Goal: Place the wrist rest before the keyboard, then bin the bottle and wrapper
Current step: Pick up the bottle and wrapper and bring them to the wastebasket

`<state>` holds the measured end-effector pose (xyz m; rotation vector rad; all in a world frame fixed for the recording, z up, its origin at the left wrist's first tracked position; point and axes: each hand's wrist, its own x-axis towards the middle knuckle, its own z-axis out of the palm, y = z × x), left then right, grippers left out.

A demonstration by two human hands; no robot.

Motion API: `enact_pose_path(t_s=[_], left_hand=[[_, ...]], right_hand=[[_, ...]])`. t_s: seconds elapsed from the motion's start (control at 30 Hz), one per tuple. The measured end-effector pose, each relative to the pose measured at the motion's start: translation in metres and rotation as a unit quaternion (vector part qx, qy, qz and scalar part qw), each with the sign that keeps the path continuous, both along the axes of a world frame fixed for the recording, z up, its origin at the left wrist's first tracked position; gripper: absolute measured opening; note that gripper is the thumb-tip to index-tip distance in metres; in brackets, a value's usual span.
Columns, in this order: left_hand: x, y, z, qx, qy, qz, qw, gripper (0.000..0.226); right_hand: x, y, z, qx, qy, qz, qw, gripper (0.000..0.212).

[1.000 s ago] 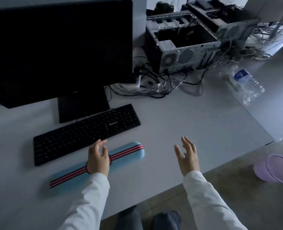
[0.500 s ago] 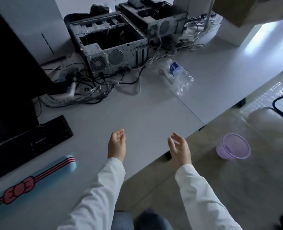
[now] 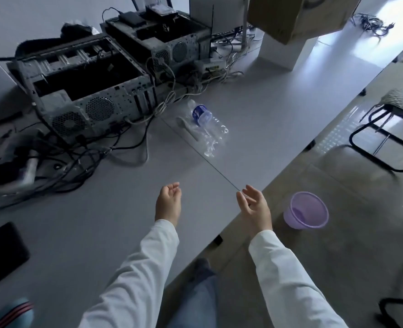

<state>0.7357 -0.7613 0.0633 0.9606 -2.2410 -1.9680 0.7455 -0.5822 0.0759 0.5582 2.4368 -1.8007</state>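
Note:
A clear crushed plastic bottle (image 3: 211, 129) with a blue label lies on the grey desk (image 3: 101, 221), in front of the computer cases. A clear wrapper with a white utensil inside (image 3: 188, 127) lies just left of it, touching it. The purple bin (image 3: 305, 213) stands on the floor by the desk's right edge. My left hand (image 3: 168, 201) hovers over the desk with loosely curled fingers, holding nothing. My right hand (image 3: 254, 205) is at the desk edge, fingers apart and empty. Only the blue striped end of the wrist rest (image 3: 18, 311) and a keyboard corner (image 3: 1, 252) show at lower left.
Two open computer cases (image 3: 84, 91) and a tangle of cables (image 3: 53, 162) fill the back left of the desk. A cardboard box (image 3: 297, 15) sits on a white block at the back. A black-framed stool (image 3: 389, 129) stands on the floor at right.
The view has swung right, away from the keyboard and wrist rest. My left hand left the wrist rest, and both hands have moved toward the bottle and wrapper.

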Motion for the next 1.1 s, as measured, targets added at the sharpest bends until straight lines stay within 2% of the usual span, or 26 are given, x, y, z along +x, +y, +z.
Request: enact_pose_path(t_s=[0.47,0.8,1.1], left_hand=[[-0.175,0.012,-0.016,0.066,-0.078,0.041,0.994,0.046],[-0.236,0.009,-0.04,0.063,-0.119,0.049,0.99,0.057],[-0.271,0.021,-0.055,0.075,-0.159,0.098,0.98,0.062]], right_hand=[[-0.175,0.012,-0.008,0.042,-0.041,0.007,0.998,0.059],[-0.249,-0.01,-0.034,0.038,-0.091,0.007,0.995,0.07],[-0.302,-0.017,-0.057,0.075,-0.13,0.085,0.985,0.077]])
